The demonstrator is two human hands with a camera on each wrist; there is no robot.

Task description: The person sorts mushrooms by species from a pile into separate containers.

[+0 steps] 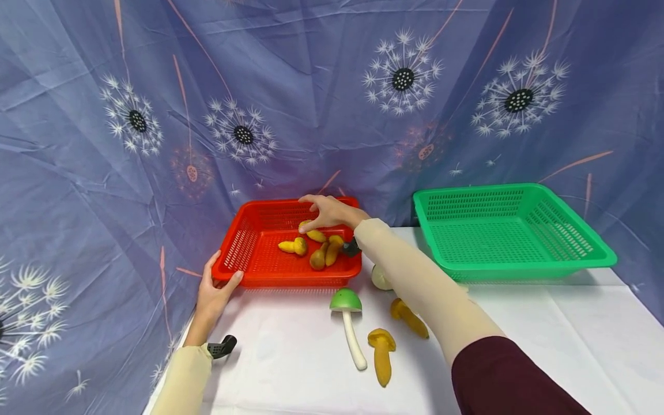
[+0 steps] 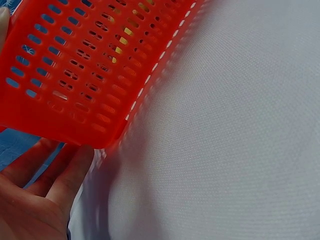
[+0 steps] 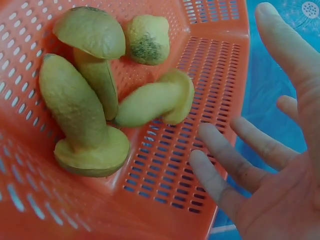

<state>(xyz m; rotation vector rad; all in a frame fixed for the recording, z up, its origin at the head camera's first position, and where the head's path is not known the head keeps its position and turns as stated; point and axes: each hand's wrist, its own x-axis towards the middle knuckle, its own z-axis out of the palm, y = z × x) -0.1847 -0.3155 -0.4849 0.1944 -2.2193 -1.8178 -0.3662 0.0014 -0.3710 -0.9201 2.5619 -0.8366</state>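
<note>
My left hand (image 1: 211, 297) holds the near left corner of the red basket (image 1: 285, 282), thumb at the front rim and fingers along the left end. In the left wrist view, fingers (image 2: 70, 175) touch the basket's corner from outside. Over the basket's back part, my right hand (image 1: 329, 211) is spread, with nothing held. Inside the basket lie several yellow-brown toy mushrooms, among them one with a bright yellow stem (image 1: 293, 246). The right wrist view shows a mushroom (image 3: 155, 100) near the fingertips, apart from them.
A green basket (image 1: 493, 267) stands at the right. On the white table (image 1: 280, 357) lie a green-capped mushroom (image 1: 346, 301), two yellow-brown mushrooms (image 1: 383, 357) and a pale rounded one (image 1: 380, 278), partly hidden by my right arm. A patterned blue cloth (image 1: 311, 86) hangs behind.
</note>
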